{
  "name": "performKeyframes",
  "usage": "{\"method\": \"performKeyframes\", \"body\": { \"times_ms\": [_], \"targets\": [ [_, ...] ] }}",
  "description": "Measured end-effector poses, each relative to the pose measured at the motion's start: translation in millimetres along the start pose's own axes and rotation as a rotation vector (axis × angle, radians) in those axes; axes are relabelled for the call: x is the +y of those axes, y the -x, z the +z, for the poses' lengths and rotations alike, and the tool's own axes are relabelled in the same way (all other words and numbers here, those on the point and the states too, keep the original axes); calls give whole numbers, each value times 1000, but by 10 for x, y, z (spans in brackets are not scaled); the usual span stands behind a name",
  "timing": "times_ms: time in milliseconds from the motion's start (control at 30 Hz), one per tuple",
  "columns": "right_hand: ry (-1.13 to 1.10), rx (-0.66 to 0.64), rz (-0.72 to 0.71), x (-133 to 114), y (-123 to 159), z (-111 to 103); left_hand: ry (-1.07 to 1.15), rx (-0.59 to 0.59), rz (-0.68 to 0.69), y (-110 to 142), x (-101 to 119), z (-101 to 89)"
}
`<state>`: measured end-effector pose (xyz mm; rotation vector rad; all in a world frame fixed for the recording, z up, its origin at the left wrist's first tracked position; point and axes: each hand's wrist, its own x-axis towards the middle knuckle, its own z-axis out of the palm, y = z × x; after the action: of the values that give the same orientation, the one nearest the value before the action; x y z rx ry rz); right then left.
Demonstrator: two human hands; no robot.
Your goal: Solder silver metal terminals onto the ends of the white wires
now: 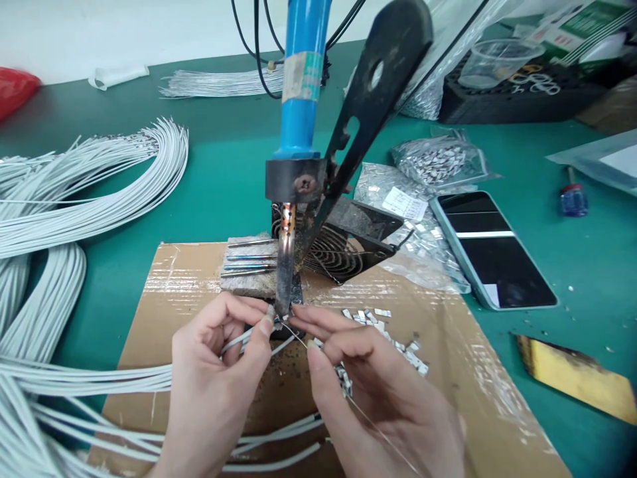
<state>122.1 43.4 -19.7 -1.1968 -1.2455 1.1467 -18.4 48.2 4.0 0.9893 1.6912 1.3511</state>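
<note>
A soldering iron with a blue handle hangs tip down in a black metal bracket. My left hand is closed, pinching white cables with their ends close to the iron's tip. Between thumb and fingers of my right hand, a thin solder wire runs up to the tip. Those right fingertips are almost at the tip too; whether they touch the work is too small to tell. Small white-and-silver pieces lie beside and partly behind my right hand, on the cardboard.
Bundles of white cable fill the left side. Behind the iron stand a small black fan and a grey block with metal rods. To the right are a phone, bagged parts, a yellow sponge and a screwdriver.
</note>
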Motion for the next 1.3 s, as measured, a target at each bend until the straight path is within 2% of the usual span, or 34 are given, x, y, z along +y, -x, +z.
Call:
{"method": "performKeyframes", "body": {
  "times_ms": [133,333,1300],
  "targets": [
    [5,9,-1,-5,4,19,-23,-69,5,2,-58,-55],
    [8,89,84,-78,20,85,-15,-45,8,-2,-44,-31],
    [42,92,-15,-55,23,96,-45,-52,28,2,-71,-55]
  ]
}}
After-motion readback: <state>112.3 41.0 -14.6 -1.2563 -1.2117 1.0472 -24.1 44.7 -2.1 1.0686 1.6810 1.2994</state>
